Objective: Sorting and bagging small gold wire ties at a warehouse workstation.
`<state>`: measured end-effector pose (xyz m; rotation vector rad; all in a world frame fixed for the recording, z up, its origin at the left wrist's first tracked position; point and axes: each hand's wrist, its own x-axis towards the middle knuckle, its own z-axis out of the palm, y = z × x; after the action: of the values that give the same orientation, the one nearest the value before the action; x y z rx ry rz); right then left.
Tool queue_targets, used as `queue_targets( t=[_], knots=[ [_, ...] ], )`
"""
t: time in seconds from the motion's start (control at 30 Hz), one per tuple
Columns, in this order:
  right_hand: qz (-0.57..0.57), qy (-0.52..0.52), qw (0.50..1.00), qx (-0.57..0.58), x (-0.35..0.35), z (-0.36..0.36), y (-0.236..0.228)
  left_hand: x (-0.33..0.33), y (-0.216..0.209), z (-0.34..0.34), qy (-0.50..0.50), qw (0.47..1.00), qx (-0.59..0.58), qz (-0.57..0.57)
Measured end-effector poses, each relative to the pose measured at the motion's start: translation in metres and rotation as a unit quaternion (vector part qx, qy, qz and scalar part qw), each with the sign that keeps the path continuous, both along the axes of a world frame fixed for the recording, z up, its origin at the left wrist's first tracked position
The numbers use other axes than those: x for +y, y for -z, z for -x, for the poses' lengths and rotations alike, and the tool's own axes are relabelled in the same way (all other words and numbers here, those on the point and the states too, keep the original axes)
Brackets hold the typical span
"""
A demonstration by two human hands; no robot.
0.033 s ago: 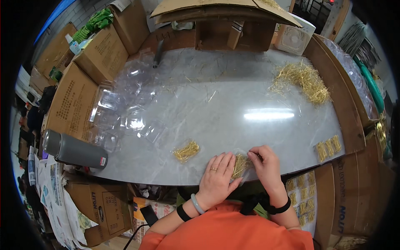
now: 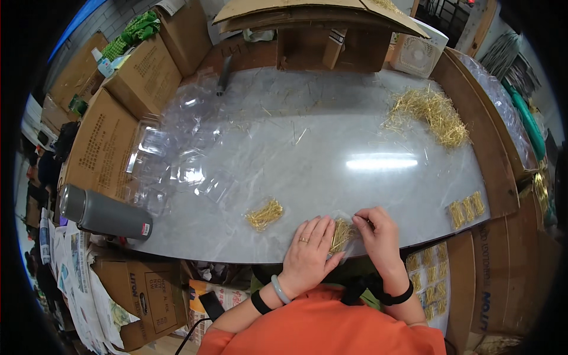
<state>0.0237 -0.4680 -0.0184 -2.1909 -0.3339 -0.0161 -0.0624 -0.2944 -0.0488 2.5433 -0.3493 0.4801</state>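
Observation:
At the table's near edge lies a small clear plastic pack (image 2: pixel 341 235) filled with gold-coloured thin wire pins. My left hand (image 2: pixel 310 248) rests flat along its left side, fingers stretched out, the thumb against its lower edge. With bent fingers, my right hand (image 2: pixel 378 235) pinches the pack's upper right side; the exact spot under the fingertips is partly hidden. To the left of my hands sits another clear pack of gold pins (image 2: pixel 264 214). A loose heap of gold pins (image 2: pixel 435 115) lies at the far right of the table.
Several empty clear plastic cases (image 2: pixel 192 168) cover the table's left side. A grey bottle (image 2: pixel 109 213) lies near the left edge. Filled packs (image 2: pixel 466 210) sit at the right edge. Cardboard boxes (image 2: pixel 103 148) border the left, and a white fan (image 2: pixel 417 54) stands behind.

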Motion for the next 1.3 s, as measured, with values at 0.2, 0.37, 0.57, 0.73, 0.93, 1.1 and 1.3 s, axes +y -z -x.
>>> queue_targets(
  t=[0.2, 0.37, 0.57, 0.73, 0.93, 1.1, 1.3],
  knots=[
    [0.082, -0.089, 0.977, -0.175, -0.001, 0.02, -0.009, 0.001, 0.004, -0.001, 0.004, 1.0, 0.006, 0.005],
    [0.047, -0.052, 0.994, -0.087, -0.009, -0.002, 0.002, 0.001, 0.003, 0.001, 0.009, 1.0, -0.003, 0.007],
    [-0.051, -0.044, 0.996, 0.054, -0.011, -0.005, 0.005, 0.005, 0.003, 0.001, 0.023, 1.0, 0.006, 0.003],
    [0.027, -0.089, 0.996, 0.016, -0.017, -0.007, -0.001, 0.005, 0.004, 0.0, 0.028, 1.0, 0.003, 0.009],
    [0.142, -0.094, 0.974, -0.15, -0.017, -0.012, -0.019, 0.008, 0.002, -0.002, 0.041, 0.998, 0.011, 0.041],
    [0.102, -0.143, 0.983, -0.048, -0.016, -0.002, -0.014, 0.013, -0.001, -0.004, 0.055, 0.995, 0.034, 0.081],
    [0.045, -0.05, 0.984, -0.166, 0.0, 0.025, 0.006, 0.013, 0.001, -0.004, 0.042, 0.991, 0.045, 0.122]
  ],
)
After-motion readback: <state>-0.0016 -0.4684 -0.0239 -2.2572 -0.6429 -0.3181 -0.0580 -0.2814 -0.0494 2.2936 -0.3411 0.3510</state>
